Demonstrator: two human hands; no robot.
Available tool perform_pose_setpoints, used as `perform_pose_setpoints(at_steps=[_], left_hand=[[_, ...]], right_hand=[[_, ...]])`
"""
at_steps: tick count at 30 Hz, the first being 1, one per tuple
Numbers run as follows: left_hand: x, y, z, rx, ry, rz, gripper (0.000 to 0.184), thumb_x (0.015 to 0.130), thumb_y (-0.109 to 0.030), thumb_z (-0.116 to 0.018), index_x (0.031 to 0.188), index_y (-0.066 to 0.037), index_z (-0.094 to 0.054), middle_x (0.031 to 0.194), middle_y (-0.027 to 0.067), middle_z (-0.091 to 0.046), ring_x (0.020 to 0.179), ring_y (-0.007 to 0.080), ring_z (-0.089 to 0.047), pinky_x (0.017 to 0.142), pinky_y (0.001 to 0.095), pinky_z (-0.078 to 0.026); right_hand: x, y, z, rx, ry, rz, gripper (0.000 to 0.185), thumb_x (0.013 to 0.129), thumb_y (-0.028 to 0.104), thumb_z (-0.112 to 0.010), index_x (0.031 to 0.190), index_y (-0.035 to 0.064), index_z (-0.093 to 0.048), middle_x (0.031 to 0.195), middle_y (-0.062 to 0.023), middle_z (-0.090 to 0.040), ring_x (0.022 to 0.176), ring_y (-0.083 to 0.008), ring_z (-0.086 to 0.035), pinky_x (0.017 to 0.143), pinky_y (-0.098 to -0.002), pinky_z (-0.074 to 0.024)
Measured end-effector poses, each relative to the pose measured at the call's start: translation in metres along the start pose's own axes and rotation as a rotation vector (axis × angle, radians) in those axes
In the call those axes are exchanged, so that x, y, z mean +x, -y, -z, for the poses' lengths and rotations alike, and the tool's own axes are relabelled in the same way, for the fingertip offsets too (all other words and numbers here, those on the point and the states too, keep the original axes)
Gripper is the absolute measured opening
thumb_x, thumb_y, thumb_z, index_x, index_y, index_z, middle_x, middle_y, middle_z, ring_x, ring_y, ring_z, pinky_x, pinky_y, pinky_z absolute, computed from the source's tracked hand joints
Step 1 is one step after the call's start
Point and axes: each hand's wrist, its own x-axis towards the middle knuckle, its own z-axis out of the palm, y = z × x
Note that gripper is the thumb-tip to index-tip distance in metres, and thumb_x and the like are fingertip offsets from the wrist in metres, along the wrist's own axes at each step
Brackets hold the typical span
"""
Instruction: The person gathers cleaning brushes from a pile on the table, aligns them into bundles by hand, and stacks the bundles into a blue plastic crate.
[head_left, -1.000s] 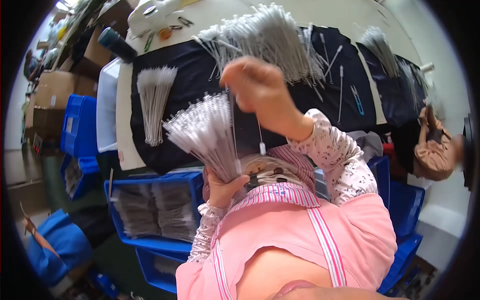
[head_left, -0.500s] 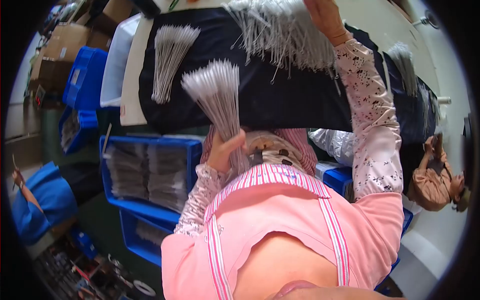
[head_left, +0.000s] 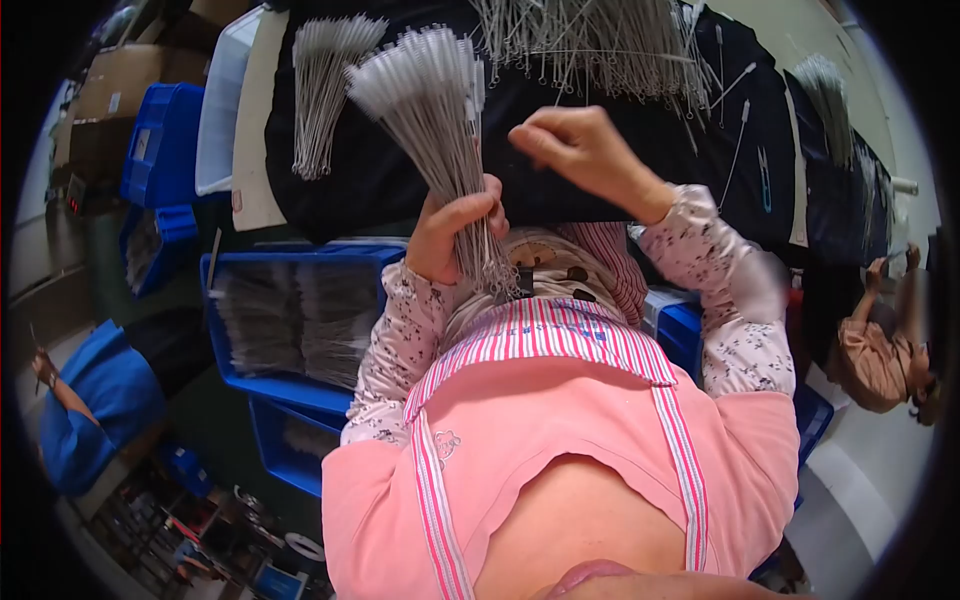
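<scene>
A thick bundle of white-tipped wire brushes is gripped around its stems by my left hand, bristle ends up and looped ends near my apron. To its right my right hand hangs over the dark cloth, fingers curled together; whatever they may hold is too small to make out. A large pile of brushes lies at the top of the cloth. Another bundle rests on the cloth at the left. A few single brushes and a blue-handled tool lie to the right.
Blue bins of brushes stand at the lower left, with a white tub and cardboard boxes above. One person in blue is at the far left, another in brown at the right. More brushes lie upper right.
My right hand has come back from the large pile toward the held bundle, its fingers now curled. My left hand has raised the bundle, and the loops at its lower end now show.
</scene>
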Motion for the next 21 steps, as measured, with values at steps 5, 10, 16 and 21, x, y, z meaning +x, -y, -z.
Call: perform_pose_setpoints(at_steps=[5,10,16,21], left_hand=[[-0.008,0.005,0.003,0.201,0.027,-0.087,0.072,0.075,-0.005,-0.064,0.139,-0.008,-0.032,0.09,0.0055,-0.055,0.069,0.0154,-0.058,0.063,0.0287,-0.048],[-0.018,0.01,0.023,0.36,-0.009,-0.074,0.028,0.07,0.003,-0.067,0.097,-0.003,-0.061,0.092,0.0048,-0.061,0.077,0.0145,-0.061,0.066,0.027,-0.05],[-0.029,0.02,0.019,0.279,-0.035,-0.144,0.033,0.073,0.01,-0.064,0.103,-0.002,-0.06,0.092,0.006,-0.061,0.081,0.0171,-0.064,0.073,0.0309,-0.055],[-0.036,0.029,0.025,0.342,-0.092,-0.159,0.061,0.072,0.01,-0.067,0.126,-0.006,-0.042,0.095,0.007,-0.061,0.079,0.0168,-0.064,0.07,0.0284,-0.054]], right_hand=[[-0.003,-0.006,-0.034,0.811,0.087,-0.567,0.04,0.094,0.041,-0.056,0.095,0.0019,-0.064,0.066,0.0034,-0.054,0.051,-0.0024,-0.045,0.044,-0.0166,-0.0326],[0.003,-0.013,-0.056,1.056,0.057,-0.552,0.037,0.093,0.038,-0.057,0.101,0.0023,-0.061,0.074,0.003,-0.054,0.054,-0.0027,-0.045,0.045,-0.0174,-0.0347],[0.001,-0.004,-0.06,0.874,-0.208,-0.305,0.025,0.093,0.023,-0.06,0.107,0.0026,-0.06,0.082,0.0021,-0.057,0.062,-0.0019,-0.048,0.051,-0.0177,-0.039],[0.014,0.029,-0.028,0.379,-0.522,0.154,0.017,0.09,0.01,-0.064,0.104,0.0001,-0.064,0.084,0.0022,-0.062,0.07,0.0001,-0.049,0.061,-0.0153,-0.0403]])
